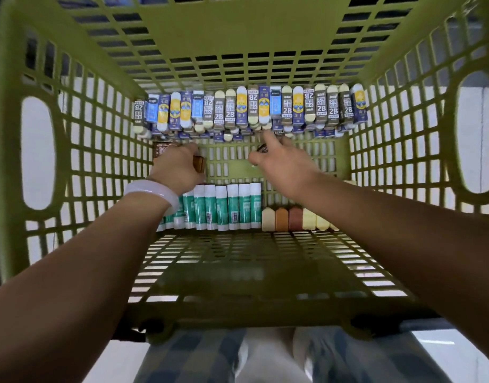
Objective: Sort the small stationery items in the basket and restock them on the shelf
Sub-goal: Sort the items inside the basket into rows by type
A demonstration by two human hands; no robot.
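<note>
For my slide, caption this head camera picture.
Both hands reach into a green basket of erasers and glue sticks; left hand grips a brown item.

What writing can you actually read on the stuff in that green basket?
"2B": on the brown-and-cream erasers in the far row, some upside down.
Chinese characters on those erasers and on the blue-and-yellow erasers: too small to read.
Glue sticks: barcodes and white print, blurred.
Small brown item in the left hand: nothing readable.
Basket: no text seen.

Green basket [244, 42], erasers [249, 109], glue sticks [222, 207], pastel blocks [289, 218]
</note>
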